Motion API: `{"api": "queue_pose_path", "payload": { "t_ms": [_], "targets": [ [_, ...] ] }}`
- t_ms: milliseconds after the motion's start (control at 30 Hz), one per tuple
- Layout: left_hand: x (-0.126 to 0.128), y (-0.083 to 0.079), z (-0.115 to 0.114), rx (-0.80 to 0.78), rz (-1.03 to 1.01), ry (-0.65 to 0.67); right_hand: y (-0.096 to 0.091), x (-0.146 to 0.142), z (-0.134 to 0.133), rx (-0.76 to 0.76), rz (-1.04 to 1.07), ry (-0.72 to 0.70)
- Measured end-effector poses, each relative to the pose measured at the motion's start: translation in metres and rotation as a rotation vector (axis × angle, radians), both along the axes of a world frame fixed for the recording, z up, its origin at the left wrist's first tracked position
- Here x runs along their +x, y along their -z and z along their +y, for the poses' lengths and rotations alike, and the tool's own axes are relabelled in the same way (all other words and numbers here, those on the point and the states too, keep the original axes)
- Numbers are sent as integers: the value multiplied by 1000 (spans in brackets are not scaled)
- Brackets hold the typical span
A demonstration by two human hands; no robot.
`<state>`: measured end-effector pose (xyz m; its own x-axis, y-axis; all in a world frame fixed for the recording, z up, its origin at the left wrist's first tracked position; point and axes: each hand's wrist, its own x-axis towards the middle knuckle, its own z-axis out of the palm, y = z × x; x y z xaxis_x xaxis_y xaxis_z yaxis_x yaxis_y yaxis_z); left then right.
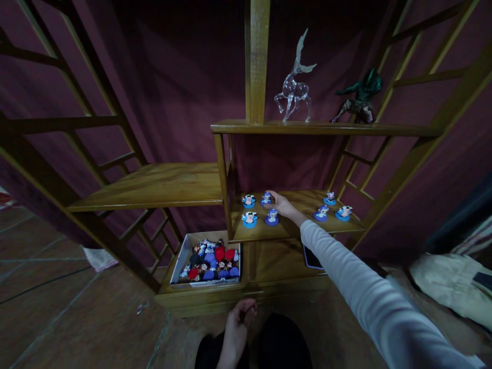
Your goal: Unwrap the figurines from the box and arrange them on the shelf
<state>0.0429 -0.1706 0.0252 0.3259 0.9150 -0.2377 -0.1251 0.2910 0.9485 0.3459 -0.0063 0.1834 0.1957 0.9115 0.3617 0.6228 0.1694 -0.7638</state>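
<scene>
While my right hand (272, 197) pinches a small figurine (266, 199), I see its purple top, pale body and purple base; my left hand (246, 311) is loosely curled.

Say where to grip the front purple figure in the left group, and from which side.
The front purple figure is probably best gripped by its upright body, above the wider round base, coming from the front: it stands in the front row, with the back purple figure behind it.
</scene>
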Motion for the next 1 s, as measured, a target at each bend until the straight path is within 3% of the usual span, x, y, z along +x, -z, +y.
{"api": "queue_pose_path", "payload": {
  "t_ms": [567, 1000],
  "targets": [
    [-1, 7, -1, 48, 6, 43, 7, 4, 4, 21, -9, -3],
    [-2, 12, -2, 58, 10, 40, 1, 1, -2, 57, -89, -18]
  ]
}}
